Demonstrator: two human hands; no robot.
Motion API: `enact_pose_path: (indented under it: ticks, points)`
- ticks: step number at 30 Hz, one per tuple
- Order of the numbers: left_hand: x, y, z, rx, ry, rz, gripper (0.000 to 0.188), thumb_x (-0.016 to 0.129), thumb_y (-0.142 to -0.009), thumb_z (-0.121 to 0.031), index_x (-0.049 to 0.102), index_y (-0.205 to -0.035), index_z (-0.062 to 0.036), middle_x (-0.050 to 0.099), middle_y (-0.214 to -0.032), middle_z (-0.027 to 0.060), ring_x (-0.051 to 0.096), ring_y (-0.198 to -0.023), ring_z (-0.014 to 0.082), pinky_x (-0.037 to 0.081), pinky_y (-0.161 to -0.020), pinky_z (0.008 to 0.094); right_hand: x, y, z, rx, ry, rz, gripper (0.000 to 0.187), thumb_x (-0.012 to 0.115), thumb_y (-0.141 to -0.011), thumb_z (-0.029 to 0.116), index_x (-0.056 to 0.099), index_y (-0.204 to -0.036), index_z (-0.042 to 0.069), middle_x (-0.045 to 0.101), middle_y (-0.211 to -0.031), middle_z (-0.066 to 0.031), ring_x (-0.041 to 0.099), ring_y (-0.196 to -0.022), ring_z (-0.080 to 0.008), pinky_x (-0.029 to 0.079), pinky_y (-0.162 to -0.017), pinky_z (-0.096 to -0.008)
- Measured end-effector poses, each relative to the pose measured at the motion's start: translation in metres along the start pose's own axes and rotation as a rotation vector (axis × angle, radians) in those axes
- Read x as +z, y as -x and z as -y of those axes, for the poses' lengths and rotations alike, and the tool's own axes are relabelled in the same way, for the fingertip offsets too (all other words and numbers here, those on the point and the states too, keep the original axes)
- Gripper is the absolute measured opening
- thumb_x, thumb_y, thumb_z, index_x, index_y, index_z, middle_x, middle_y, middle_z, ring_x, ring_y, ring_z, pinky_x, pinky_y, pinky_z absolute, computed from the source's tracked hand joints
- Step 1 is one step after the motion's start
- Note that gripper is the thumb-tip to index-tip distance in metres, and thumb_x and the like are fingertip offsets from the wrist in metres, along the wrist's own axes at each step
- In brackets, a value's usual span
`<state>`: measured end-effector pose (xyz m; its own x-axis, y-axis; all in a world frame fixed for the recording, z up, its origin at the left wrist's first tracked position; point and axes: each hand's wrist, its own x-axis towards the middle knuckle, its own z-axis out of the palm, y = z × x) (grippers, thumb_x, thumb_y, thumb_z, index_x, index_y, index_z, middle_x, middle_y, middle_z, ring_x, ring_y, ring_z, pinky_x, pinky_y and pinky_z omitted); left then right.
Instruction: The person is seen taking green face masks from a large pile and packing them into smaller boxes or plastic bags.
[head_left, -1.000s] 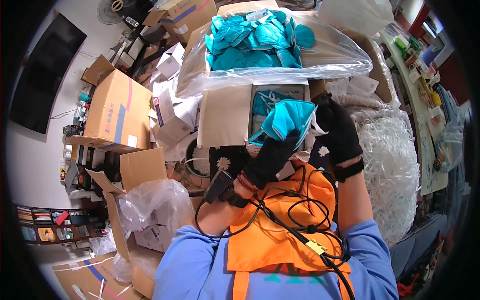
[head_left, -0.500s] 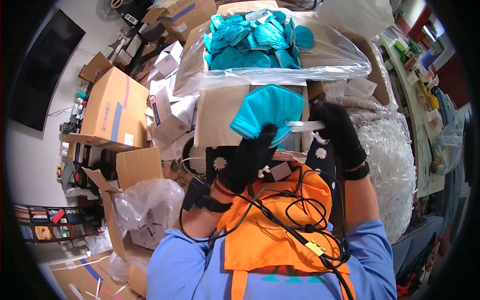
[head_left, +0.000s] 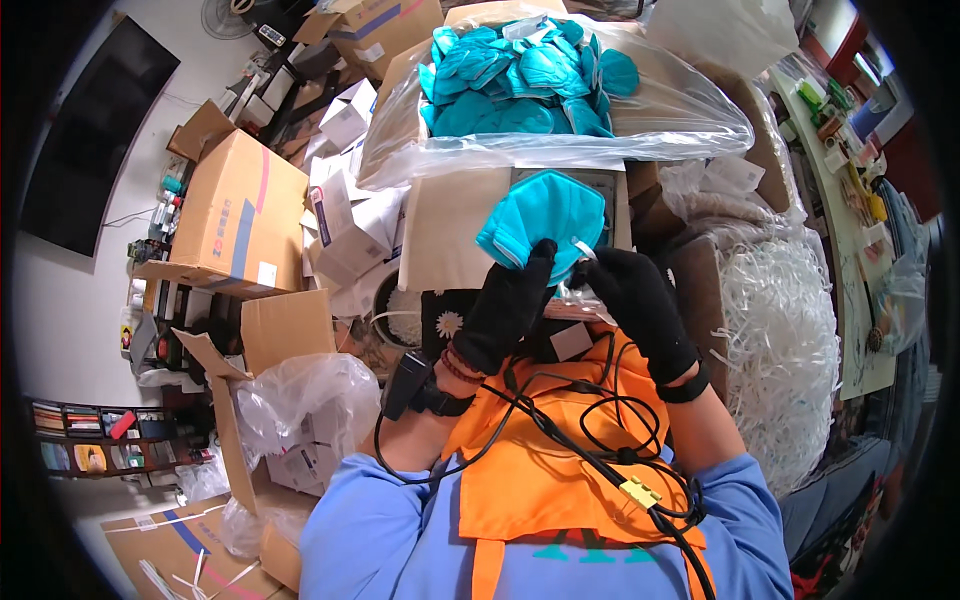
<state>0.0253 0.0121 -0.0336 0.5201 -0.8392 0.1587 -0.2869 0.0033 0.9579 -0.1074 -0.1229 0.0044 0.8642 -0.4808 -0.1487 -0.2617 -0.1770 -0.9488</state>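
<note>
A teal cup-shaped face mask (head_left: 548, 212) is held up in front of me. My left hand (head_left: 512, 300), in a black glove, is closed on its lower edge, with the thumb lying over the front. At the mask's right edge a short white elastic strap (head_left: 583, 247) shows. My right hand (head_left: 640, 305), also black-gloved, pinches this strap close beside the mask. Just beyond stands an open box lined with clear plastic (head_left: 680, 120), heaped with teal masks (head_left: 515, 90).
A carton of white shredded strips (head_left: 780, 340) stands at my right. On the left are a large brown carton (head_left: 225, 215), small white boxes (head_left: 350, 230) and an open carton with plastic film (head_left: 305, 400). Black cables (head_left: 590, 450) lie across my orange apron (head_left: 520, 470).
My right hand has come left and down, close to the mask, and the strap that was drawn out to the right now looks short. My left hand keeps hold of the mask.
</note>
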Motion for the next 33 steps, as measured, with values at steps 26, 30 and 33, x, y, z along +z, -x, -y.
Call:
enact_pose_path:
  ticks: [26, 30, 33]
  points:
    - [0.097, -0.003, -0.041, -1.104, 1.942, 0.361, 0.034, 0.057, -0.093, -0.040, 0.062, -0.108, -0.0102, 0.063, -0.088, 0.0015, 0.059, -0.079, 0.0153, 0.049, -0.069, 0.0282, -0.026, 0.030, -0.081, 0.022, -1.223, -0.166, 0.036, 0.064, -0.083, 0.017, 0.056, -0.114, 0.001, 0.064, -0.106, -0.0073, 0.062, -0.096, -0.0211, 0.049, -0.086, -0.0340]
    - [0.080, -0.002, -0.031, -1.074, 1.989, 0.767, 0.037, 0.057, -0.093, -0.043, 0.062, -0.102, -0.0073, 0.062, -0.085, 0.0022, 0.059, -0.074, 0.0160, 0.050, -0.060, 0.0288, -0.018, 0.021, -0.085, 0.093, -1.138, -0.271, 0.030, 0.063, -0.085, 0.021, 0.058, -0.108, 0.002, 0.064, -0.100, -0.0070, 0.062, -0.091, -0.0168, 0.050, -0.082, -0.0304]
    - [0.067, -0.012, -0.002, -0.427, 1.419, 0.770, 0.044, 0.047, -0.097, -0.044, 0.056, -0.114, -0.0047, 0.063, -0.094, 0.0058, 0.060, -0.079, 0.0182, 0.053, -0.069, 0.0328, -0.023, 0.018, -0.037, 0.065, -1.003, -0.220, 0.023, 0.062, -0.086, 0.021, 0.064, -0.099, 0.002, 0.064, -0.095, -0.0048, 0.062, -0.089, -0.0162, 0.049, -0.082, -0.0311]
